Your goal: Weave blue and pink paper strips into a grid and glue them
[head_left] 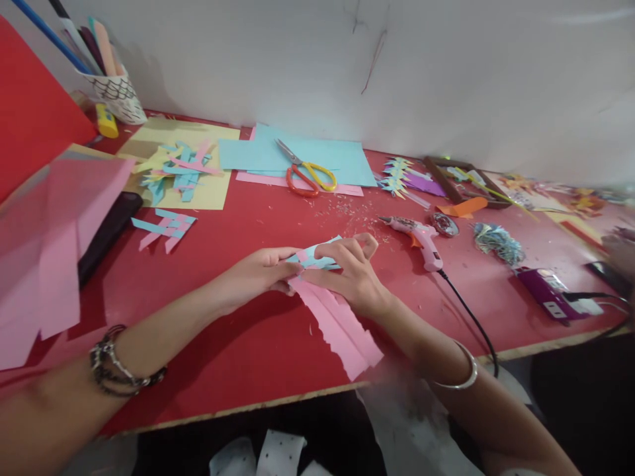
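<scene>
Near the middle of the red table, my left hand (272,268) pinches the left end of a small woven piece of blue and pink paper strips (308,256). Over its right end lies my right hand (350,271), with fingers bent and pressed on the strips. The fingers hide much of the weave. Beneath my hands a pink paper sheet (342,327) with a ragged left edge slopes toward the table's front edge. Another woven blue and pink piece (169,228) rests to the left, apart from my hands.
Orange-and-yellow scissors (310,177) lie on blue paper (332,155) at the back. Cut strips (181,165) are heaped on yellow paper. A pink glue gun (419,238) with a black cord, a purple power socket (550,294) and a wooden frame (446,182) stand right. Someone's hand (620,251) shows far right.
</scene>
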`<state>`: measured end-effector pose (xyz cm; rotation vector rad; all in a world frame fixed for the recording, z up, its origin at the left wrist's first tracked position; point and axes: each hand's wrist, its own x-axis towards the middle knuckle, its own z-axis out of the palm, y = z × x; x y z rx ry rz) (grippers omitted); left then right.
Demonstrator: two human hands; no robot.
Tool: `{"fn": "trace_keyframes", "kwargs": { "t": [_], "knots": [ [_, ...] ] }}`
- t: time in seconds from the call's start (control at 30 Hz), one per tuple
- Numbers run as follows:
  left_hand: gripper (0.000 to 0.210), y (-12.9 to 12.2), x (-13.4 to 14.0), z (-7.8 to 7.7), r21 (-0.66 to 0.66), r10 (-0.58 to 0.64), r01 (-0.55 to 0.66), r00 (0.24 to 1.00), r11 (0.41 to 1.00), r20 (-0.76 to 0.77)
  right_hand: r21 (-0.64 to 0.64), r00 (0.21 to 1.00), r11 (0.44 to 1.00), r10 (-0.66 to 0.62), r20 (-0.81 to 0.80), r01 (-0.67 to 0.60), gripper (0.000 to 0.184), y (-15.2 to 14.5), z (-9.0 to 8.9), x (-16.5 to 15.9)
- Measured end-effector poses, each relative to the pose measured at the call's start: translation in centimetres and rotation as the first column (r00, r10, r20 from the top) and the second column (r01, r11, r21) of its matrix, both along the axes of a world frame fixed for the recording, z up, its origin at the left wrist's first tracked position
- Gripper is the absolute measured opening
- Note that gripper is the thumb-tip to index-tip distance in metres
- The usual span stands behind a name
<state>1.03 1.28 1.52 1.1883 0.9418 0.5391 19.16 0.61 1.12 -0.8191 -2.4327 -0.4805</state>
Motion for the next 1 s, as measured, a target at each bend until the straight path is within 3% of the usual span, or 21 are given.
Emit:
{"fn": "trace_keyframes", "kwargs": {
  "t": [0.2, 0.4, 0.57, 0.8, 1.0],
  "knots": [
    [0.022, -0.03, -0.08, -0.45, -0.039, 0.065, -0.063, 0.997, 0.997, 0.042, 0.026, 0.993, 0.998, 0.057, -0.108, -0.054, 0.036, 0.16, -0.23, 0.19],
    [0.033, -0.12, -0.2, -0.19, -0.038, 0.01, -0.009, 1.0, 0.999, 0.02, 0.027, 0.981, 0.993, 0.115, -0.153, -0.112, 0.035, 0.0, -0.07, 0.31],
    [0.032, -0.18, -0.26, -0.37, -0.055, -0.009, 0.011, 0.999, 0.998, 0.038, 0.033, 0.982, 0.992, 0.127, -0.141, -0.124, 0.034, -0.01, -0.02, 0.38],
    [0.033, -0.47, 0.09, -0.23, -0.111, 0.057, -0.048, 0.996, 0.993, 0.074, -0.003, 0.987, 0.995, 0.097, -0.125, -0.098, 0.035, -0.21, 0.19, 0.46],
    [0.031, -0.53, 0.16, -0.31, -0.104, 0.069, -0.06, 0.993, 0.993, 0.091, 0.046, 0.988, 0.995, 0.09, -0.124, -0.085, 0.038, -0.15, 0.24, 0.29]
  ]
}}
